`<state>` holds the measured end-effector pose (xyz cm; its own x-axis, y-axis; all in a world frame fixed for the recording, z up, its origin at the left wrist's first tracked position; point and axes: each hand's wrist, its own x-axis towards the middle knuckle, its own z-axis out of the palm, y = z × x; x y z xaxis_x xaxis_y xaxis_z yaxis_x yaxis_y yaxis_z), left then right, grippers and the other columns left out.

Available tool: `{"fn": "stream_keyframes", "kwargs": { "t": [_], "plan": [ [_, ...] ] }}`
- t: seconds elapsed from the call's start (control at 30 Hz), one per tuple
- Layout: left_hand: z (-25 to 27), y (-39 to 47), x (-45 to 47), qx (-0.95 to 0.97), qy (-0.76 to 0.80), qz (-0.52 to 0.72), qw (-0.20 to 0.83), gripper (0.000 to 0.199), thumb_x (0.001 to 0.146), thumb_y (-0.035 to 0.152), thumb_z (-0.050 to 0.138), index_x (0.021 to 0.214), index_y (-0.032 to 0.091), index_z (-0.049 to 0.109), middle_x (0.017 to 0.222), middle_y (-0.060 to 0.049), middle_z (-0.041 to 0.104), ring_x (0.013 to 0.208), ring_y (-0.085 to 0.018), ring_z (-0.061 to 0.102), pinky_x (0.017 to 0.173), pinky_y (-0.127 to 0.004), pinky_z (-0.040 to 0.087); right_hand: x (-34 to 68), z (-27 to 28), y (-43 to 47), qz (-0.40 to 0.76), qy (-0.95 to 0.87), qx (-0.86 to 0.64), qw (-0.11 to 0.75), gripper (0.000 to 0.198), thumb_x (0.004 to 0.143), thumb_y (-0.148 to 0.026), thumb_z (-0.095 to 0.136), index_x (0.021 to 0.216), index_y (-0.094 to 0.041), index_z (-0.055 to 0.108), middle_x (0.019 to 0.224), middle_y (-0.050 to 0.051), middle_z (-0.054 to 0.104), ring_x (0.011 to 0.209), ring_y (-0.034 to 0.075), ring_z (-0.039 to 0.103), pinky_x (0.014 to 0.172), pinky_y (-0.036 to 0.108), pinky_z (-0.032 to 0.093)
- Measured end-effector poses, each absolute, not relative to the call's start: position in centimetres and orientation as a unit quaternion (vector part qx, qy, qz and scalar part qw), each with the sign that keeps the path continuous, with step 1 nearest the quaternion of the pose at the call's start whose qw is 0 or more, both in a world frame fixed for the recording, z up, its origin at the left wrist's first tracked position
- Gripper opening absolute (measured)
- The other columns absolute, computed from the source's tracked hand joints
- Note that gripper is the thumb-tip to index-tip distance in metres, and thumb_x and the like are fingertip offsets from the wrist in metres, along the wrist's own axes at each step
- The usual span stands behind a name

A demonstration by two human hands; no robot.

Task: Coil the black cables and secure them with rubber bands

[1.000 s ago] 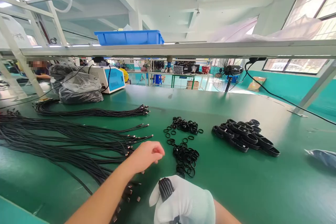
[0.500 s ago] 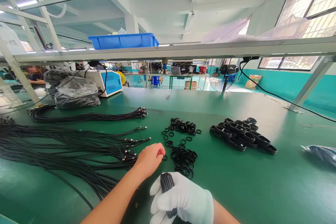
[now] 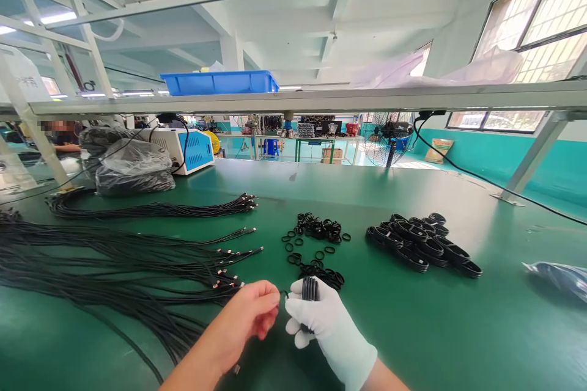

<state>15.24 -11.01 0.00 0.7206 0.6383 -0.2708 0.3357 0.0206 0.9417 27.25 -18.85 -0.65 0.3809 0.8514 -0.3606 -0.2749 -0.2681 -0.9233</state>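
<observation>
My right hand (image 3: 321, 314), in a white glove, is closed around a coiled black cable (image 3: 310, 289), whose stacked loops stick up between thumb and fingers. My bare left hand (image 3: 250, 311) pinches a small black ring (image 3: 284, 294) at its fingertips, just left of the coil; the ring is partly hidden. Beyond both hands lie loose black rings in a near pile (image 3: 328, 275) and a farther pile (image 3: 318, 227). To the left, long black cables (image 3: 151, 256) with metal plug ends stretch across the green table.
Several coiled cables (image 3: 415, 241) are heaped on the right of the table (image 3: 380, 330). A plastic-wrapped bundle (image 3: 559, 278) lies at the right edge. At the back left stand bagged goods (image 3: 135, 165) and a blue-white machine (image 3: 190, 149). A shelf (image 3: 321, 101) with a blue tray (image 3: 220, 82) spans above.
My left hand has come back from beside the rings with a ring at its fingertips. My right hand has lifted and turned the coil upright, and the hands are now close together.
</observation>
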Motion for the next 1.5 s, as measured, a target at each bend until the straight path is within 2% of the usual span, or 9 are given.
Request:
{"fn": "stream_keyframes", "kwargs": {
  "t": [0.17,0.33,0.53,0.7,0.87,1.07,1.23,1.37,1.5],
  "plan": [
    [-0.3,-13.5,14.8,0.606,0.347,0.144,0.701,0.023,0.073,0.04,0.051,0.071,0.019,0.042,0.067,0.002,0.048,0.055,-0.008,0.042,0.051,-0.02,0.032,26.7,-1.2,-19.0,0.446,-0.263,-0.653,0.553,0.026,0.059,-0.016,0.051,0.084,-0.019,0.046,0.047,-0.009,0.045,0.034,0.007,0.038,0.036,0.021,0.028],
    [1.2,-13.7,13.7,0.575,0.28,0.173,0.749,0.024,0.074,0.042,0.052,0.074,0.019,0.047,0.08,-0.001,0.055,0.054,-0.008,0.041,0.048,-0.021,0.031,26.5,-0.6,-20.2,0.274,-0.398,-0.695,0.533,0.011,0.06,-0.016,0.05,0.069,-0.021,0.044,0.059,-0.005,0.044,0.058,0.01,0.043,0.054,0.023,0.035],
    [0.6,-11.3,13.3,0.824,0.336,0.073,0.451,0.009,0.072,0.025,0.05,0.064,0.021,0.047,0.052,0.005,0.056,0.055,-0.014,0.048,0.055,-0.022,0.03,25.8,0.0,-20.5,0.246,-0.463,-0.703,0.481,0.014,0.056,-0.014,0.051,0.066,-0.021,0.044,0.058,-0.005,0.045,0.055,0.009,0.042,0.052,0.023,0.032],
    [2.1,-11.0,13.1,0.894,0.342,0.035,0.286,0.012,0.062,0.019,0.051,0.057,0.024,0.061,0.063,0.003,0.062,0.075,-0.021,0.057,0.073,-0.026,0.036,26.2,0.2,-20.2,0.326,-0.452,-0.668,0.494,0.02,0.053,-0.014,0.056,0.07,-0.019,0.047,0.058,-0.006,0.044,0.053,0.007,0.038,0.047,0.021,0.03],
    [4.3,-11.7,12.5,0.872,0.335,0.041,0.355,0.027,0.064,0.022,0.058,0.09,0.027,0.065,0.094,0.001,0.06,0.092,-0.02,0.055,0.084,-0.027,0.037,27.3,-0.3,-20.1,0.574,-0.371,-0.57,0.457,0.054,0.055,-0.016,0.057,0.108,-0.015,0.045,0.059,-0.006,0.053,0.039,0.008,0.047,0.036,0.019,0.035],
    [3.4,-12.5,12.3,0.841,0.277,0.031,0.464,0.054,0.063,0.023,0.066,0.116,0.03,0.054,0.113,-0.002,0.054,0.109,-0.022,0.047,0.093,-0.031,0.036,27.2,-2.7,-19.8,0.607,-0.416,-0.577,0.355,0.102,0.057,-0.027,0.067,0.138,-0.012,0.008,0.052,-0.006,0.054,0.038,0.012,0.049,0.033,0.019,0.036],
    [2.8,-13.1,13.0,0.877,0.302,0.005,0.374,0.043,0.059,0.04,0.071,0.099,0.028,0.061,0.093,-0.001,0.055,0.08,-0.021,0.055,0.066,-0.027,0.043,26.8,-2.7,-20.7,0.452,-0.502,-0.608,0.417,0.118,0.05,-0.02,0.072,0.142,-0.011,-0.002,0.107,0.014,0.061,0.092,0.025,0.06,0.082,0.037,0.046],
    [2.8,-11.7,13.5,0.879,0.299,-0.03,0.37,0.033,0.051,0.043,0.074,0.075,0.022,0.065,0.071,0.001,0.058,0.064,-0.018,0.052,0.051,-0.024,0.035,26.2,-1.6,-20.8,0.412,-0.511,-0.605,0.451,0.094,0.055,-0.015,0.068,0.137,-0.02,0.023,0.097,0.005,0.064,0.088,0.023,0.06,0.08,0.034,0.045],
    [3.3,-10.1,12.8,0.842,0.3,-0.03,0.448,0.024,0.075,0.04,0.054,0.076,0.019,0.065,0.071,0.002,0.066,0.06,-0.014,0.053,0.053,-0.022,0.035,26.2,-0.1,-20.6,0.509,-0.388,-0.633,0.435,0.031,0.057,-0.014,0.055,0.086,-0.022,0.047,0.053,-0.007,0.048,0.044,0.01,0.048,0.041,0.022,0.035]
  ]
}}
